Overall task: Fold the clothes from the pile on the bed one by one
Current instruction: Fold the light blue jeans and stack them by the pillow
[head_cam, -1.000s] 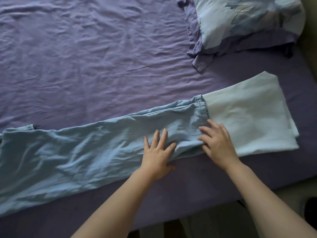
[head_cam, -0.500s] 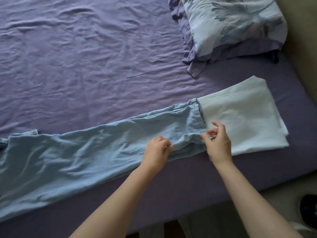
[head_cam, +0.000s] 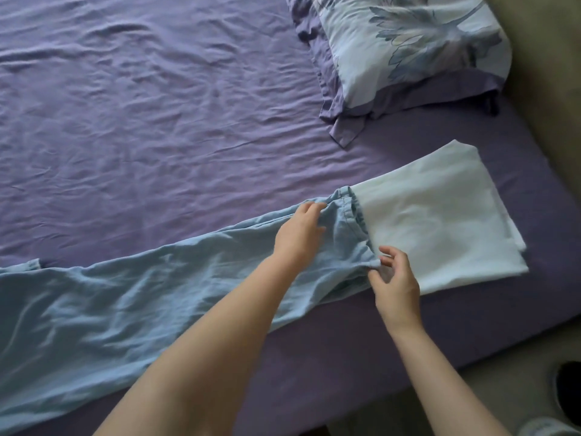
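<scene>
I have the blue trousers (head_cam: 132,297) laid long across the near side of the bed (head_cam: 157,121), one end overlapping the pale folded cloth (head_cam: 440,221) at the right. My left hand (head_cam: 298,234) is at the far edge of that end with the fingers curled onto the cloth by the seam; whether they pinch it I cannot tell. My right hand (head_cam: 396,284) pinches the near corner of the hem between thumb and forefinger, the other fingers spread loose.

I judge the fabric light and limp — it creases wherever it lies and will sag between two holds, so it needs a grip at both corners of the hem and a carry kept taut, not a one-handed drag. It looks soft rather than slippery (the sheet beneath is wrinkled and should give some friction). Nothing fragile here.

For room: the near edge of the mattress runs just under my forearms, and the trousers lie close beside it, so any slack could slide off toward the floor. The far side is a wide stretch of purple sheet, with the pillow (head_cam: 402,48) well apart at the upper right — I would fold leftward along the legs, lifting clear of the pale cloth so it is not dragged.
</scene>
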Available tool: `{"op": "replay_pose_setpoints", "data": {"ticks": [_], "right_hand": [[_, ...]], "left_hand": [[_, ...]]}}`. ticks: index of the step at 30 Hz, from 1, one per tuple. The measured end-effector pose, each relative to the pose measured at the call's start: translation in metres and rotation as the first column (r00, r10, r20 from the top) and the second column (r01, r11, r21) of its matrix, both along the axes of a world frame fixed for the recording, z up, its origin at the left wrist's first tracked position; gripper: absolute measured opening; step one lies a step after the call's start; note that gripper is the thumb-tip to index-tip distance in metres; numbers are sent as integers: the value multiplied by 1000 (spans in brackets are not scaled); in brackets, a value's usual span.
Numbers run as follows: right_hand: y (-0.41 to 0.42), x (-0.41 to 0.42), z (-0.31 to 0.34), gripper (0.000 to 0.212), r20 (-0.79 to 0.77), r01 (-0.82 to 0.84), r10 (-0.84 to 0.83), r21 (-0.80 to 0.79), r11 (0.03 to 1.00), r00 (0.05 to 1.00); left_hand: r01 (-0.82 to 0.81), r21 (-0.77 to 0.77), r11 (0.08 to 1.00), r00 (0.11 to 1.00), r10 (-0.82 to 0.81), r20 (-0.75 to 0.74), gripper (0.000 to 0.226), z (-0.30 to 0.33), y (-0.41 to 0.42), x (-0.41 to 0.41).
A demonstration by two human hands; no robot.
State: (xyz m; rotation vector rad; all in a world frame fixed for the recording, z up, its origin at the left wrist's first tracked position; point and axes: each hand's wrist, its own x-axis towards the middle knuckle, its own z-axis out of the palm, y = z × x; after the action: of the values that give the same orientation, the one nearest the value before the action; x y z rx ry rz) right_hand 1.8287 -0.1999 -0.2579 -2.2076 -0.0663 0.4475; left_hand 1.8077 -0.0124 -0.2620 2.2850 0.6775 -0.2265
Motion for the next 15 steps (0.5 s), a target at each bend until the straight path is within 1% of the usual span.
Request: {"op": "replay_pose_setpoints", "data": {"ticks": [2,3,4,6,7,9,10,11,12,13,14,15], "right_hand": [[0,1,1,39,-81,70,-62,100,993,995],[0,2,2,38,-89,61,-53,96,994,995],[-2,3,2,37,-63,14,-11,46,999,998],[-9,5,2,36,33,-82,87,-134,988,996],[-12,6,3,36,79,-104,124,-219,970,989],[-15,6,4,36,169,-113,175,-324,939,970],[-15,6,4,33,221,-117,210,-370,922,952],[-15,7,2,27,272,-129,260,-418,899,927],[-13,8,0,21,322,-138,308,-458,878,895],[-10,9,-3,15,347,-146,339,-479,866,874],[-7,10,-5,18,339,-151,346,-488,859,875],[-3,11,-7,28,303,-164,345,-492,855,888]], "left_hand": [[-32,-71,997,998,28,-54,53,-3,-2,15],[-53,-85,995,996,47,-79,50,-5,-2,19],[-69,-66,995,993,62,-96,41,-6,-1,21],[-97,41,994,993,99,-66,23,-6,2,25],[-152,88,984,987,155,-29,23,-5,5,29],[-266,155,952,964,264,31,25,3,12,41],[-242,213,946,970,241,30,25,5,16,48],[-158,275,948,986,167,-10,26,4,18,54],[-61,302,951,995,83,-62,27,1,18,59],[24,284,958,993,9,-115,31,-2,17,62],[88,240,967,985,-49,-163,39,-5,15,64],[132,192,973,975,-92,-202,46,-9,12,65]]}}
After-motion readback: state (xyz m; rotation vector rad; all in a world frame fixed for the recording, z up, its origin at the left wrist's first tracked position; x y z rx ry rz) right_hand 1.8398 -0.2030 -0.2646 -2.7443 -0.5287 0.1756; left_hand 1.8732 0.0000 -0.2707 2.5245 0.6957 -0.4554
